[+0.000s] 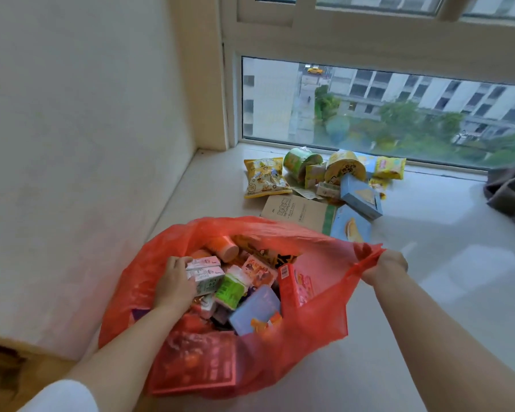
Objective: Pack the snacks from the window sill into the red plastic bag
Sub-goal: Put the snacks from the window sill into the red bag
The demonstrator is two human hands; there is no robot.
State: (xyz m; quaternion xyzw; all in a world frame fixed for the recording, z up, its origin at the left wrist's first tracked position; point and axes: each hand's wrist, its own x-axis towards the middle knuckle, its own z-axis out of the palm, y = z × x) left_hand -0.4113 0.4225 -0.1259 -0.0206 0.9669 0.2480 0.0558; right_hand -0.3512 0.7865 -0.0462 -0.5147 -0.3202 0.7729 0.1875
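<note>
Red bag (315, 316) sat open on the sill (428, 292), near its left wall edge, approx. half full of cartons & packets; left hand (173, 285) was down inside it, fingers wrapped round small white cartons (205, 273); right hand (385, 267) pinched the bag's right rim, clenched on the plastic, holding the mouth wide. Still to pack, by my reading: a pile by the window glass, incl. yellow chip bag (265, 176), green tub (301, 162), blue box (361, 197), brown envelope (298, 212); so roughly halfway, several more trips needed.
</note>
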